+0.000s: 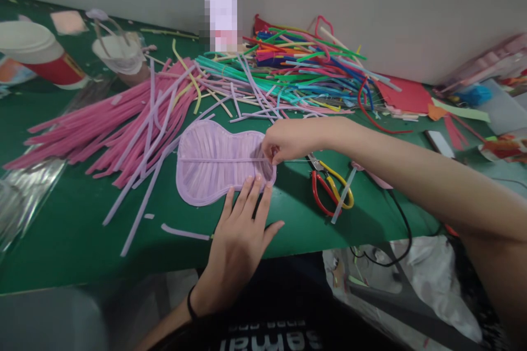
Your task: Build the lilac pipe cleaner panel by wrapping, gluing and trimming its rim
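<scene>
While the left hand (237,244) is pressing spread fingers (247,195) on the lilac wing (209,175), the right hand (288,141) is pinching its middle strip (222,160). Pliers (317,167) are lying nearby.

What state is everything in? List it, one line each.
lilac leaf shape: flat on the table, held at its right end.
left hand: open, fingers flat on the shape's edge.
right hand: grip pinched on the shape's centre rib.
pliers: lying down, handles apart.
red cup: lid on.
pink stems: loose pile.
</scene>
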`<state>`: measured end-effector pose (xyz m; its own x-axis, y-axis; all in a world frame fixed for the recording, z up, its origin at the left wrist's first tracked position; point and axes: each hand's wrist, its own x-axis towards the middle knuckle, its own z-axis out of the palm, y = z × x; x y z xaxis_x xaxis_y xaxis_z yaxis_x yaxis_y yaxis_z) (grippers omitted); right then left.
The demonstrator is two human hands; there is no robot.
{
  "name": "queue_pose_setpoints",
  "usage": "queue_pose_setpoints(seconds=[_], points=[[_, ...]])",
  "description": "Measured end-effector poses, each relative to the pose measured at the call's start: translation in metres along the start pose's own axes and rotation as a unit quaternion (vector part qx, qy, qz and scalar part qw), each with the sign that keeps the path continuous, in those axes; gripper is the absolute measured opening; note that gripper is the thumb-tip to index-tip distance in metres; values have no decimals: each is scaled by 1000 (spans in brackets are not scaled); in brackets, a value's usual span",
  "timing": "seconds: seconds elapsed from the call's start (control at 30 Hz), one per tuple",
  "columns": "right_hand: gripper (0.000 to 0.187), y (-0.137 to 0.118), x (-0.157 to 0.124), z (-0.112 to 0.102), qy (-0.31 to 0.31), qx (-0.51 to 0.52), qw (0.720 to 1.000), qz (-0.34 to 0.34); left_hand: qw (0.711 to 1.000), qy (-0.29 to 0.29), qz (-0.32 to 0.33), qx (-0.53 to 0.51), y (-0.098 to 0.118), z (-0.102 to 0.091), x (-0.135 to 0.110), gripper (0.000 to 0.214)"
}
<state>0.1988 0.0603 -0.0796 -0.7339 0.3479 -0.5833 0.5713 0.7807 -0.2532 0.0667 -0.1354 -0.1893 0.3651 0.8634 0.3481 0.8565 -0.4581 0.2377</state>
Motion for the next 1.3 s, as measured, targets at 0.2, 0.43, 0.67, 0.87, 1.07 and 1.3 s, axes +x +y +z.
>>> queue_pose_setpoints(seconds=[0.2,0.43,0.67,0.87,1.07,1.3], points=[[15,-1,7,3,23,-9,1000,-7,1000,-1,1,-1,0,-1,1,56],[18,-8,12,4,14,-38,999,13,1000,-5,0,-2,0,-1,3,55],[19,-8,11,-1,2,-41,999,4,1000,-3,13,-15,0,5,7,60],[24,4,-2,-6,29,65,997,17,1000,-8,15,-11,0,5,7,60],[21,12,-5,1,84,87,992,24,1000,-5,16,-13,0,5,7,59],[17,10,-4,4,105,104,989,8,1000,-11,2,-27,1,5,6,57]])
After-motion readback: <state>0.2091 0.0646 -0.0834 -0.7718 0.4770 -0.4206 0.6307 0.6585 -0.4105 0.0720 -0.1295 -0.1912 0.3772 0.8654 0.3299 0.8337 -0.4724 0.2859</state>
